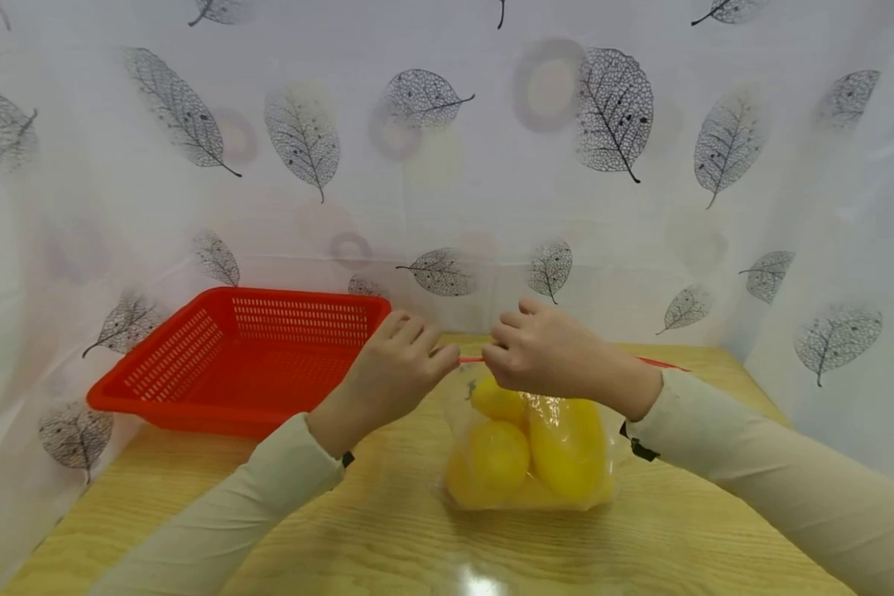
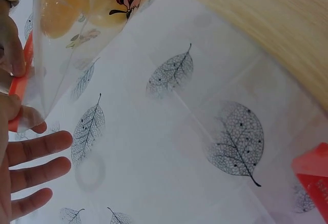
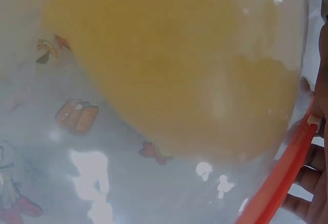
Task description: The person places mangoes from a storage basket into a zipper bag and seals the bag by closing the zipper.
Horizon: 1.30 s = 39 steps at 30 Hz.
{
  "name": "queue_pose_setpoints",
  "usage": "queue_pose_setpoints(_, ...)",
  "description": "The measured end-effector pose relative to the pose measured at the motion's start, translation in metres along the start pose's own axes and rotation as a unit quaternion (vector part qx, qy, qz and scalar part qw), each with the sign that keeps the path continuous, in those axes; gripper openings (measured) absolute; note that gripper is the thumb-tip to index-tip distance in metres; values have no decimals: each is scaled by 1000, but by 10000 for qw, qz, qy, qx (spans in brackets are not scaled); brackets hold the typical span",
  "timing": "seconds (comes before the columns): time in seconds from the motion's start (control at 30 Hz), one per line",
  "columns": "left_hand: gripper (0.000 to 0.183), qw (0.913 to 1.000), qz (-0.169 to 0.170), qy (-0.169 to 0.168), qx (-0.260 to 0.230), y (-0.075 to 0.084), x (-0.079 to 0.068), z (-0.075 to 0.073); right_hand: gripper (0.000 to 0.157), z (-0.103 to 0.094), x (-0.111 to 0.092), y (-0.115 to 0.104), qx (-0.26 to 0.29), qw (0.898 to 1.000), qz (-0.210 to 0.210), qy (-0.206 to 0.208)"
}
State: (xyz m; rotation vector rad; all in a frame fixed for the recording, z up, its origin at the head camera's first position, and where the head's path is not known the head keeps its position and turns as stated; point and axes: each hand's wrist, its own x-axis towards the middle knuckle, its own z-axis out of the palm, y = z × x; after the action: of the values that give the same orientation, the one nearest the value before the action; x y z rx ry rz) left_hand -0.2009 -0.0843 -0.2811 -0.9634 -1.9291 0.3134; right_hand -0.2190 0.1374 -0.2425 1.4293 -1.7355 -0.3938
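Note:
A clear plastic bag [image 1: 453, 451] with a red strip [image 1: 472, 360] along its top stands upright on the table, with several yellow fruits [image 1: 566, 451] inside. Thumb and forefinger of my left hand [image 1: 387, 372] pinch the strip near its left end; the other fingers are spread in the left wrist view. My right hand [image 1: 555, 356] grips the strip just to the right, its fingers curled around the top edge. In the right wrist view a small pale piece [image 3: 313, 120] sits on the strip by the fingers. Small cartoon prints [image 2: 125, 2] show on the bag.
A red slotted plastic basket [image 1: 238, 414] stands at the back left of the wooden table [image 1: 387, 530]. Behind and around the table hangs a white curtain [image 1: 447, 190] printed with dark leaves.

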Motion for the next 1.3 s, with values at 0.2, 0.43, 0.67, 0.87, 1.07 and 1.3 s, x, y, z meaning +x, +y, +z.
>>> queue_pose_setpoints(0.2,21,9999,-33,81,-70,-1,0,2,26,0,-3,2,39,10000,40,-27)
queue_pose_setpoints(0.43,19,9998,-31,-71,-185,-1,-1,1,22,0,-11,3,105,9999,89,-1)
queue_pose_setpoints(0.67,15,9993,-79,-217,-297,-2,-2,0,17,0,-21,5,140,9998,106,-59)
queue_pose_setpoints(0.87,14,9990,-124,-248,-358,-2,-2,0,21,0,-30,7,163,9997,153,-51)
queue_pose_setpoints(1.07,14,9988,-140,-247,-400,-2,-3,0,39,-1,-36,8,200,9996,173,22)
queue_pose_setpoints(1.3,17,9990,-149,-233,-353,-2,-5,0,38,-4,-43,10,271,9994,223,34)
